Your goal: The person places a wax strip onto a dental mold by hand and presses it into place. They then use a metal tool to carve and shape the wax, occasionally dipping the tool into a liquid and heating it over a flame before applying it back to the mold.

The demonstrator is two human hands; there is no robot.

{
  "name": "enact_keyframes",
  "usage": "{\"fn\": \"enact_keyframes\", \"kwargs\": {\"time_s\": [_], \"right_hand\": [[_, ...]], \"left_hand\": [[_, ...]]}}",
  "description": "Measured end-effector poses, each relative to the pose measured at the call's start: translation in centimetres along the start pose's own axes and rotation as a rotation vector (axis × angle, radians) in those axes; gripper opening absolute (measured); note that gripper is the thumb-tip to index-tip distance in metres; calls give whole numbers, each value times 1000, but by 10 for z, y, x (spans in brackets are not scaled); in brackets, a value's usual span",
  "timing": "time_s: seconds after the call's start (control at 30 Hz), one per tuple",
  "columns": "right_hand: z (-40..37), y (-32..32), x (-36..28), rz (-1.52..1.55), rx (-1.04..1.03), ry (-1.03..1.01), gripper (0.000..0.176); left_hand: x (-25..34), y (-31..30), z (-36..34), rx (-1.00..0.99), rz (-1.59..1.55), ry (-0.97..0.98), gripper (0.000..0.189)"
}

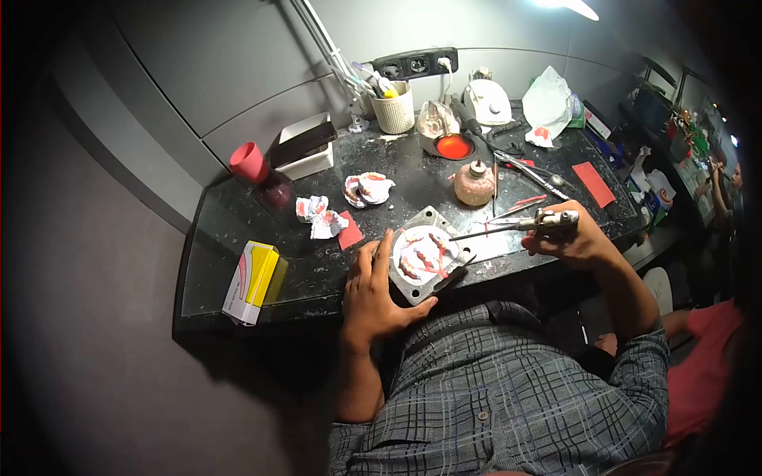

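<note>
In the head view, my right hand (573, 238) is closed round the handle of a metal blow gun (528, 225). Its long thin nozzle reaches left, with the tip over a dental flask. The square metal flask (429, 212) lies at the table's front edge, filled with white plaster (418, 238). Teeth with red wax (425, 258) sit in the plaster. My left hand (371, 289) grips the flask, fingers along its left side and thumb at the front corner.
Left are a yellow-white box (252, 284), red cup (247, 162), plaster models (369, 189) and red wax sheet (350, 230). Behind stand a round burner (475, 187), red wax pot (453, 146) and tool holder (394, 109). At right are tools (533, 174); another person's red sleeve (702, 369) shows.
</note>
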State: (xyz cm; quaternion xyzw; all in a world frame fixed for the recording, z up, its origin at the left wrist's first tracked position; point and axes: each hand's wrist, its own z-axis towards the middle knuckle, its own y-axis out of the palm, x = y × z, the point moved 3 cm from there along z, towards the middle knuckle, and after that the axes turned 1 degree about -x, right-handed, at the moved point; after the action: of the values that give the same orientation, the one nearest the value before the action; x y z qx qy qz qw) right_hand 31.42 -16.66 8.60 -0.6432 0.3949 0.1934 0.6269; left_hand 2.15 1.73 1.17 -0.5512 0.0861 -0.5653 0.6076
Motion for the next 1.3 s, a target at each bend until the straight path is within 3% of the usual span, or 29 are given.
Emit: {"fn": "enact_keyframes", "kwargs": {"time_s": [0.07, 0.17, 0.23, 0.3, 0.5, 0.6, 0.67, 0.73, 0.9, 0.97, 1.0, 1.03, 1.1, 1.17, 1.3], "right_hand": [[-9, -6, 8, 376, -68, -111, 16], [-19, -13, 15, 295, -137, -199, 19], [-32, -27, 24, 444, -296, -119, 24], [-41, -33, 46, 404, -314, -128, 23], [-83, -2, 155, 492, -30, 119, 21], [-108, 11, 202, 634, 213, 190, 22], [-118, 11, 228, 659, 294, 181, 20], [-122, 11, 245, 621, 461, 262, 17], [-107, 8, 295, 418, 702, 171, 28], [-105, 9, 314, 302, 700, 366, 15], [-103, 16, 304, 258, 897, 357, 15], [-98, 26, 320, 262, 905, 364, 15], [-95, 33, 333, 122, 1215, 283, 21], [-98, 31, 324, 161, 1206, 282, 26], [-105, 4, 306, -68, 885, 320, 32]], "left_hand": [[4, 6, -1, 39, 20, 44, 121], [-4, -4, 0, 40, 24, 73, 121], [-2, -3, -1, 40, 30, 64, 120], [-2, -3, -1, 33, 45, 55, 120], [-1, -3, 1, -8, -32, 26, 117], [-1, -5, 3, -25, -59, 52, 111], [1, -8, 7, 9, -7, 195, 99], [2, -10, 12, -19, -10, 225, 92], [11, -12, 24, -80, -30, 257, 77], [13, -11, 26, -58, -41, 210, 75], [14, -10, 27, -41, -57, 220, 74], [14, -8, 27, -49, -58, 228, 74], [14, -6, 27, -11, -54, 256, 74], [12, -3, 26, 8, -68, 276, 72], [5, 1, 23, 44, -152, 259, 71]]}}
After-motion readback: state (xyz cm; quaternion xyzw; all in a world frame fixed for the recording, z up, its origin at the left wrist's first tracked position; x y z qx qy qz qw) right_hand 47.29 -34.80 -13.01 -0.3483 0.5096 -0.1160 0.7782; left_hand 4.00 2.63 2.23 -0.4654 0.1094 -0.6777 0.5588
